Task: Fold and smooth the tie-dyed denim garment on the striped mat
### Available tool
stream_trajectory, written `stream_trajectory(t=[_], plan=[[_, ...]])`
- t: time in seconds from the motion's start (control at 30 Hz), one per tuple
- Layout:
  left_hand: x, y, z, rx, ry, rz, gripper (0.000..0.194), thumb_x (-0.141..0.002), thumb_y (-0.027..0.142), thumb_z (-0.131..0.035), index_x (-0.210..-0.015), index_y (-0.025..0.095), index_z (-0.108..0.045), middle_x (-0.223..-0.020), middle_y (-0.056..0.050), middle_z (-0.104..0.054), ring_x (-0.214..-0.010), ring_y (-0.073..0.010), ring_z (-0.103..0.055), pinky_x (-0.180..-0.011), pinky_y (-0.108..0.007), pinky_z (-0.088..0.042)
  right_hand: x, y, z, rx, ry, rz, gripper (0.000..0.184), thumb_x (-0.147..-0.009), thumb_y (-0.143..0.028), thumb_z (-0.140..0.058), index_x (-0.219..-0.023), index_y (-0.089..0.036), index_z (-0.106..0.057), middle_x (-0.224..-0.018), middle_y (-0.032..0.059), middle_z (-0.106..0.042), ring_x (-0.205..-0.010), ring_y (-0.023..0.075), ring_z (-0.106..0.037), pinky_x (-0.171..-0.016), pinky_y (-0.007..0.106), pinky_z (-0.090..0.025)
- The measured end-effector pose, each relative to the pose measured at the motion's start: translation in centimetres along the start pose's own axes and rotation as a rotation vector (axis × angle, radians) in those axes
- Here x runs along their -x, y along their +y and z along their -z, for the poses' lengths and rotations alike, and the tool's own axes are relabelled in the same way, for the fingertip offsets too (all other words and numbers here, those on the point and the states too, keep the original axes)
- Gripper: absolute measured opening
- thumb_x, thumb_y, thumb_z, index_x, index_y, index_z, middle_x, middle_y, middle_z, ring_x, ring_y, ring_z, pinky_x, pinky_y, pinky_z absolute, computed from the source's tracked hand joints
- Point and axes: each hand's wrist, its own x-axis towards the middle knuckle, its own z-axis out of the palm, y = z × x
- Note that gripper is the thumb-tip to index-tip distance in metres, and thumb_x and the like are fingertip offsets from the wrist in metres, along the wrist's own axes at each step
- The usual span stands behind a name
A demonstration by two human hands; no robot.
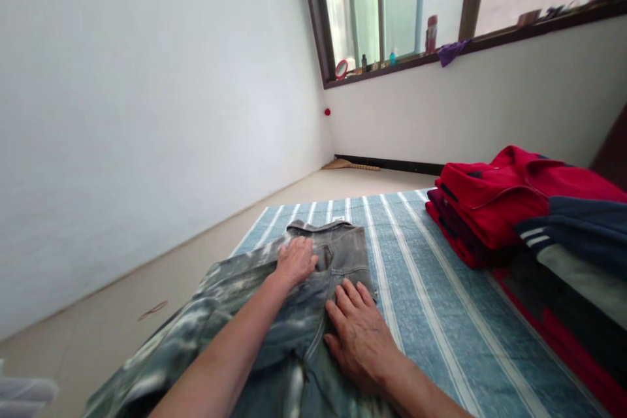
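A pair of grey-green mottled trousers [274, 313] lies on a blue-and-white striped cloth, with the waistband at the far end. Near the waistband and a pocket opening, my left hand [296, 258] rests on the fabric, fingers slightly bent and not wrapped round anything. My right hand [361, 333] lies palm down along the right edge of the trousers, its fingers spread out flat. Both forearms reach over the lower part of the trousers and hide some of it.
To the right, a stack of folded red clothes [490, 196] sits beside navy and grey garments [582, 241] on the striped cloth [416, 261]. A white wall [147, 111] runs along the left. A broom [350, 164] lies on the floor beyond. Bottles line the windowsill [392, 68].
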Motion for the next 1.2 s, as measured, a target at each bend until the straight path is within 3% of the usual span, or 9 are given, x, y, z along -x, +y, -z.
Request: stream_trajectory(t=[0.07,0.17,0.3,0.53,0.63,0.73,0.83,1.03,1.2], plan=[[-1.6,-1.1,-0.6,-0.021,-0.023,0.025,0.032,-0.086,0.032,-0.048,-0.106,0.012,-0.062,-0.114,-0.019,-0.064,-0.11,-0.0327,-0.058,-0.091,-0.045,-0.043,-0.1,0.1,-0.1,-0.005,0.001,0.0,0.052,-0.092,-0.045,-0.044,-0.133,-0.014,-0.05,-0.143,0.0165,-0.041,-0.138,0.0329,-0.023,-0.114,0.049,-0.013],[-2.2,-2.0,-0.9,-0.024,-0.041,-0.015,0.023,-0.086,0.029,-0.046,-0.09,0.017,-0.065,-0.098,-0.012,-0.069,-0.097,-0.0264,-0.063,-0.079,-0.034,-0.045,-0.1,0.2,-0.1,-0.004,0.011,0.003,0.051,-0.091,-0.044,-0.046,-0.132,-0.013,-0.05,-0.143,0.0174,-0.04,-0.138,0.033,-0.023,-0.114,0.049,-0.014],[-2.3,-2.2,-0.2,-0.04,-0.025,-0.05,0.021,-0.088,0.025,-0.042,-0.09,0.019,-0.061,-0.09,-0.008,-0.069,-0.09,-0.0212,-0.064,-0.073,-0.027,-0.044,-0.1,0.1,0.0,0.004,0.016,0.004,0.051,-0.091,-0.044,-0.046,-0.131,-0.013,-0.05,-0.143,0.0173,-0.041,-0.138,0.033,-0.024,-0.113,0.051,-0.015],[-2.3,-2.1,-0.3,-0.096,0.027,-0.088,0.02,-0.087,0.017,-0.04,-0.097,0.016,-0.058,-0.098,-0.011,-0.065,-0.093,-0.0231,-0.062,-0.077,-0.03,-0.044,-0.1,0.0,0.0,0.015,0.029,0.006,0.05,-0.091,-0.043,-0.048,-0.13,-0.014,-0.051,-0.142,0.0169,-0.042,-0.137,0.0328,-0.025,-0.113,0.05,-0.017],[-1.4,-0.6,-0.7,-0.114,0.07,-0.094,0.026,-0.085,0.009,-0.036,-0.1,0.013,-0.057,-0.106,-0.013,-0.062,-0.101,-0.0258,-0.058,-0.083,-0.035,-0.044,-0.1,0.1,0.1,0.007,0.029,0.01,0.05,-0.091,-0.044,-0.047,-0.13,-0.013,-0.051,-0.142,0.0171,-0.042,-0.137,0.0333,-0.025,-0.113,0.05,-0.016],[-0.8,2.2,-1.1,-0.03,0.143,-0.222,0.031,-0.089,0.012,-0.029,-0.109,0.013,-0.054,-0.118,-0.014,-0.058,-0.114,-0.0246,-0.052,-0.097,-0.038,-0.038,-0.1,0.1,0.2,0.007,0.03,0.02,0.051,-0.092,-0.043,-0.045,-0.131,-0.011,-0.051,-0.142,0.0174,-0.042,-0.137,0.0331,-0.025,-0.114,0.05,-0.015],[-1.2,4.6,-2.1,0.047,0.095,-0.36,0.034,-0.095,0.027,-0.032,-0.121,0.016,-0.051,-0.133,-0.01,-0.053,-0.124,-0.02,-0.046,-0.104,-0.033,-0.034,-0.1,0.1,0.2,0.003,0.033,0.016,0.051,-0.091,-0.043,-0.047,-0.131,-0.012,-0.05,-0.143,0.0167,-0.04,-0.138,0.032,-0.024,-0.114,0.049,-0.014],[-3.0,5.4,-3.9,0.133,-0.13,-0.327,0.055,-0.095,0.045,-0.029,-0.141,0.016,-0.034,-0.153,-0.013,-0.026,-0.142,-0.0238,-0.018,-0.113,-0.051,-0.013,-0.2,0.0,0.3,0.016,0.021,0.008,0.051,-0.091,-0.042,-0.046,-0.131,-0.011,-0.05,-0.141,0.0173,-0.043,-0.137,0.0322,-0.026,-0.114,0.048,-0.015],[-3.6,5.9,-3.3,0.159,-0.093,-0.325,0.053,-0.096,0.045,-0.026,-0.141,0.018,-0.035,-0.154,-0.011,-0.025,-0.143,-0.0212,-0.016,-0.114,-0.048,-0.012,-0.2,-0.1,0.4,0.011,0.029,0.008,0.05,-0.091,-0.042,-0.047,-0.13,-0.011,-0.051,-0.141,0.0172,-0.043,-0.137,0.0325,-0.026,-0.114,0.049,-0.015]])
